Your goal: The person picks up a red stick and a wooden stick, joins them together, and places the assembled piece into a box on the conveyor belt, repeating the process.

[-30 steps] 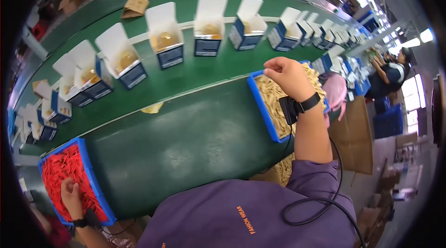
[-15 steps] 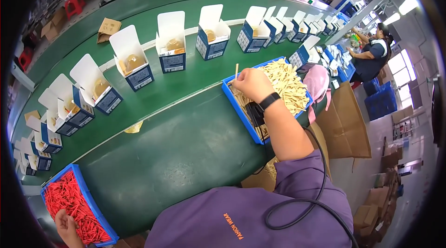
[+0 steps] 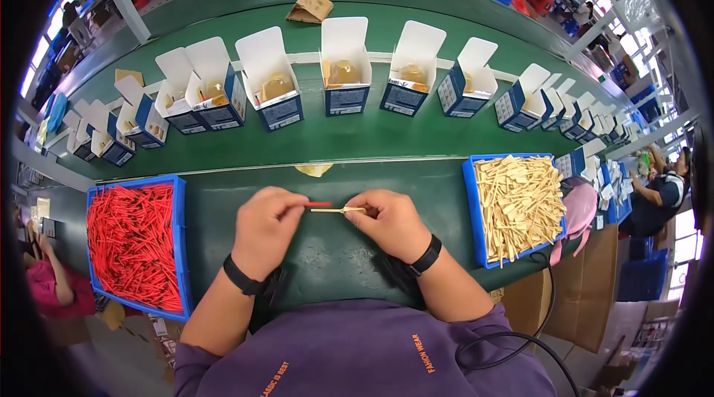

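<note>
In front of my body both hands are close together over the green table. My left hand (image 3: 265,230) pinches a thin red stick (image 3: 320,204), which points to the right. My right hand (image 3: 392,224) grips a slim pale wooden stick (image 3: 324,210) with a wider part near the fingers; it points left. The two sticks lie nearly side by side, and I cannot tell whether they touch. To the left stands a blue tray (image 3: 181,248) heaped with red sticks (image 3: 134,241). Another blue tray (image 3: 474,218), to the right, is filled with pale wooden sticks (image 3: 520,200).
Beyond my hands, a row of open blue-and-white boxes (image 3: 346,101) holding rounded amber items runs along the green conveyor (image 3: 335,146). A folded brown carton piece (image 3: 311,6) lies behind them. A pink bag (image 3: 580,212) hangs beside the right tray. At far right a co-worker (image 3: 666,192) works.
My right hand has come left from the pale-stick tray with a stick. My left hand has left the red-stick tray and now holds a red stick near it. The view has turned.
</note>
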Motion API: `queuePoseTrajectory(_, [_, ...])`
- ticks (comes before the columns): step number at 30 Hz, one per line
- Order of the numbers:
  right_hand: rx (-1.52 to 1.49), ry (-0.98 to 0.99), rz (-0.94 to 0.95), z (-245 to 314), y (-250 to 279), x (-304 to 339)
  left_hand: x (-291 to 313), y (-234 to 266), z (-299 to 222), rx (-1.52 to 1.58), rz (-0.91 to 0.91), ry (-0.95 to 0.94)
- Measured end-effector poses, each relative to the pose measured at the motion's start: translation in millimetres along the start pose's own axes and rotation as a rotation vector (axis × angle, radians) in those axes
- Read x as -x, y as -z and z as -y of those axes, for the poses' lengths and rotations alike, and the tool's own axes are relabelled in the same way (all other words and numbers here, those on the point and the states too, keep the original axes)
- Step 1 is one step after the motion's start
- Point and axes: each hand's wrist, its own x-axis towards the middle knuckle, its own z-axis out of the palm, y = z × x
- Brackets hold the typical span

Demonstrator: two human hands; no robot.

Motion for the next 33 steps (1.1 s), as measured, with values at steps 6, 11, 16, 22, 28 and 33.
queuePoseTrajectory(6, [-0.027,0.267,-0.027,-14,-24,0,0,-21,-12,-0.196,0.321,-0.082])
queuePoseTrajectory(11, [-0.656,-0.171,0.012,-36,-32,4,-5,-45,7,0.102,0.255,0.0])
queuePoseTrajectory(16, [-0.843,-0.233,0.014,-37,-31,2,-1,-63,22,0.105,0.132,0.005])
queuePoseTrajectory(22, [-0.926,-0.37,0.107,-32,-15,4,0,-64,23,0.558,0.161,0.322])
queuePoseTrajectory(28, [-0.536,-0.062,-0.015,-40,-13,2,4,-66,22,0.598,0.256,0.42])
queuePoseTrajectory(33, [-0.439,-0.057,-0.077,-30,-8,4,6,-67,30,0.358,0.366,0.429])
